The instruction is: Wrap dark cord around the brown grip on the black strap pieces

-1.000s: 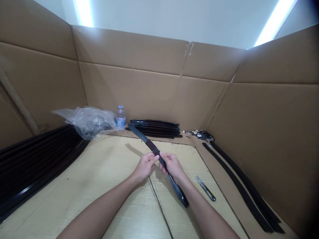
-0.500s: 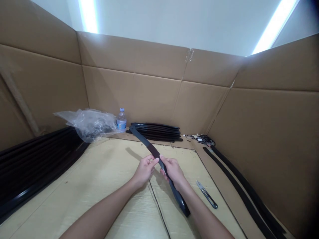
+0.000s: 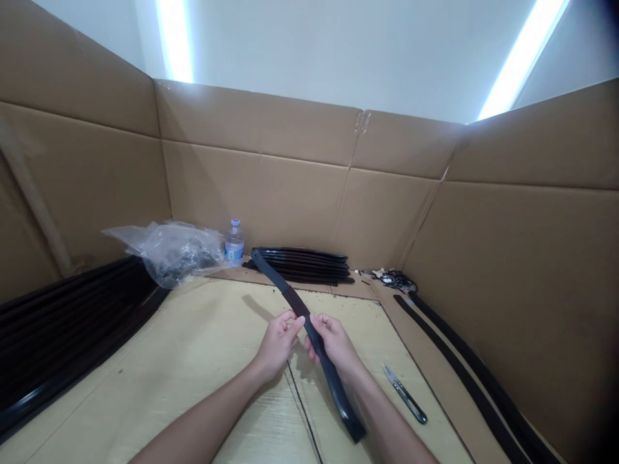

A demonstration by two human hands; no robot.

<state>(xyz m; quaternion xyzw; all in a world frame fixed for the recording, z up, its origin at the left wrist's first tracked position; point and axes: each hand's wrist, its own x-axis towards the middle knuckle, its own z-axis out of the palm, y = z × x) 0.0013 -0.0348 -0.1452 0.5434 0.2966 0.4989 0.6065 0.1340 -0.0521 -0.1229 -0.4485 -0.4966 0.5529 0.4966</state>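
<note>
A long, curved black strip [image 3: 333,381] slants across the middle, held above the board. Around part of its length sits a dark brown wrapped band [image 3: 293,300]. My right hand [image 3: 333,336] grips the strip just below this band, thumb on top. Fingers closed in a pinch, my left hand [image 3: 279,338] meets the strip's left edge at the band's lower end. A thin dark cord [image 3: 300,401] comes out from under my left hand and hangs toward the near edge; its upper end is hidden by the fingers.
Thread snips [image 3: 405,393] lie right of my right forearm. Long black strips line the left [image 3: 62,348] and right [image 3: 459,367] sides. A stack of black pieces [image 3: 304,265], a water bottle [image 3: 234,245], a plastic bag [image 3: 178,248] and tangled scraps [image 3: 394,280] sit by the cardboard walls [image 3: 271,187].
The strip has turned slightly in my hands, its near end shifting left and down. The view has tilted up a little. Both hands keep their grip.
</note>
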